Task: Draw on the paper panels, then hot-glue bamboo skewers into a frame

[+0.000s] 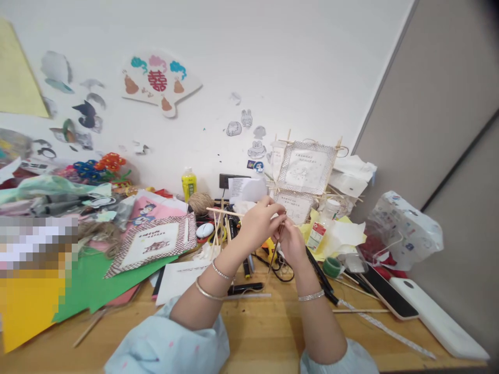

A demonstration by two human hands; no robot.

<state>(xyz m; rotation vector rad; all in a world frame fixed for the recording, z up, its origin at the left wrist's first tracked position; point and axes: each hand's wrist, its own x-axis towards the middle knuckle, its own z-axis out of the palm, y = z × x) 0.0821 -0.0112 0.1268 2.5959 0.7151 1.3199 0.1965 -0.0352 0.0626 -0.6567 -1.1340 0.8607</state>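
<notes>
Both my hands are raised together over the middle of the wooden table [265,327]. My left hand [259,223] is closed, its fingers pinching the top of a thin wooden stick [276,249] that hangs down and to the left. My right hand [291,240] is closed around the same stick just below. A frame of thin sticks [220,221] stands just left of my left hand. Silver bracelets circle both wrists.
Green and yellow paper [93,283] and a patterned sheet [156,244] cover the left side. A yellow glue bottle [188,184], a twine ball [200,202] and a paper lantern [306,169] stand at the back. A phone [385,296], a white case [436,322] and a plastic bag [405,228] lie right.
</notes>
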